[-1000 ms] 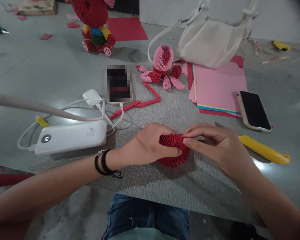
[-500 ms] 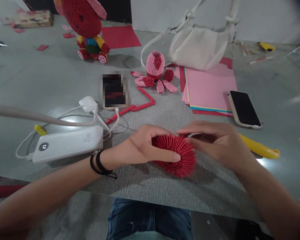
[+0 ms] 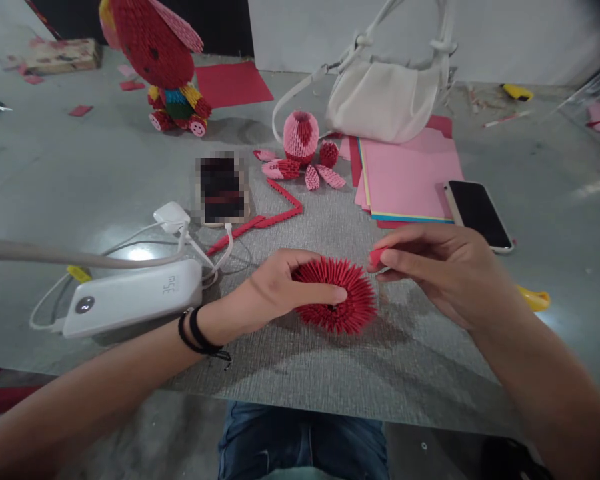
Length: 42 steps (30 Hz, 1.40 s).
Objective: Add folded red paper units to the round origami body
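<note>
A round, spiky red folded-paper piece (image 3: 345,303) rests on the grey mat (image 3: 330,360) near the table's front edge. My left hand (image 3: 280,287) grips it from the left, thumb pressed across its middle. My right hand (image 3: 440,273) hovers just right of it, fingers pinched on a small red paper piece (image 3: 377,257). A thin pale strip shows under that pinch.
A white power bank (image 3: 130,297) with cables lies left. Behind are a phone (image 3: 223,188), a red paper strip (image 3: 275,217), pink and red folded-paper pieces (image 3: 300,137), pink sheets (image 3: 407,177), another phone (image 3: 477,213), a white bag (image 3: 385,100), a yellow cutter (image 3: 533,298) and a paper figure (image 3: 157,60).
My right hand has lifted off the spiky piece and pulled slightly right with a small red piece pinched. The spiky piece now faces up more, spread wide.
</note>
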### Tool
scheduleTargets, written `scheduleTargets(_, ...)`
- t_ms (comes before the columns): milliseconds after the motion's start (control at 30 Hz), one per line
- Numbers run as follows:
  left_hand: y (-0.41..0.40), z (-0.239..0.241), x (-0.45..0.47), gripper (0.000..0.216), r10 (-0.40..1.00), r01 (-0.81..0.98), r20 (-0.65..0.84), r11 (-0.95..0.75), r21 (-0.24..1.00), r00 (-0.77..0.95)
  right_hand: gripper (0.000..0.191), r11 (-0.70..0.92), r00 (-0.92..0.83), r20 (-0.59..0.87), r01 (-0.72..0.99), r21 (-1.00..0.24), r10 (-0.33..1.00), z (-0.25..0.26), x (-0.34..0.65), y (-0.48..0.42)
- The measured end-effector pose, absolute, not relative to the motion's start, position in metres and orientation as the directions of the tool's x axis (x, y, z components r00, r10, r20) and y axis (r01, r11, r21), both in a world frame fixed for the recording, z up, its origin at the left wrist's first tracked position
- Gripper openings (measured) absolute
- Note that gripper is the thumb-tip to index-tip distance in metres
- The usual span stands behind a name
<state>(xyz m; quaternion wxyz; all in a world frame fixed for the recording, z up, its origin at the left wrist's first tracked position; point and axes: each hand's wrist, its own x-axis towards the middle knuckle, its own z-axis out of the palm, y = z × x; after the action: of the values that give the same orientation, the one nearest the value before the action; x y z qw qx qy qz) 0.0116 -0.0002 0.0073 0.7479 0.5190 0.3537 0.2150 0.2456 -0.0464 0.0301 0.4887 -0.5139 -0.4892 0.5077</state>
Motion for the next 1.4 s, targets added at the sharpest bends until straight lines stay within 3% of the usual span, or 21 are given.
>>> scheduleTargets(233,0.000,0.003,0.015,0.029,0.790,-0.160,-0.235,0.385,0.909,0.566,0.009,-0.098,-0.018,-0.096,-0.157,-0.983,0.995,0.027,0.237,-0.046)
scheduleTargets(433,-0.002,0.008,0.016,0.027,0.766,-0.161,-0.258,0.425,0.891,0.589,0.012,0.041,0.044,0.043,0.053,-0.998,0.998,0.021,0.233,-0.050)
scheduleTargets(633,-0.002,0.004,0.015,0.026,0.754,-0.167,-0.228,0.408,0.898,0.616,0.005,0.158,0.086,0.200,0.355,-0.921,0.976,0.029,0.228,-0.055)
scheduleTargets(933,-0.004,0.000,0.012,0.017,0.743,-0.108,-0.148,0.285,0.952,0.652,0.005,0.155,0.038,0.185,0.401,-0.903,0.982,0.032,0.221,-0.059)
scheduleTargets(1400,-0.004,0.004,0.013,0.027,0.797,-0.048,-0.108,0.169,0.985,0.594,0.005,0.188,0.036,0.221,0.404,-0.895,0.975,0.030,0.219,-0.061)
